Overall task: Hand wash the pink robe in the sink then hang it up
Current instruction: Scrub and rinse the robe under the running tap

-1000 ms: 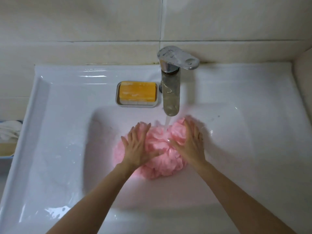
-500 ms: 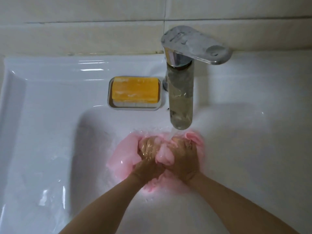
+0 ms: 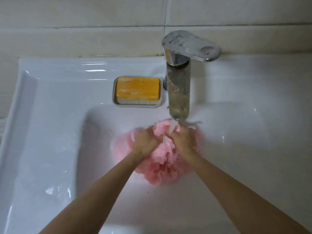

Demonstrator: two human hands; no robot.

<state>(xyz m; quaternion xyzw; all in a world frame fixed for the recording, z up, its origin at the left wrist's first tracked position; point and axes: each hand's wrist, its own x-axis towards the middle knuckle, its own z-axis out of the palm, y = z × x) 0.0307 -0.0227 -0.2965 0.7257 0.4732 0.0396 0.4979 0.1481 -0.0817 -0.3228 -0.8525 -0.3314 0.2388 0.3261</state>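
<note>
Pink robe bunched, wet, in sink.

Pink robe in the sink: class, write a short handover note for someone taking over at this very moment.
Left hand and right hand both grip the bunched pink robe under the running faucet, in the sink basin.
Yellow soap bar lies in the soap dish, left of the faucet.
Done: robe wet, scrubbing under way.
Left: finish washing, rinse, wring, shut off the water, hang it up.
</note>
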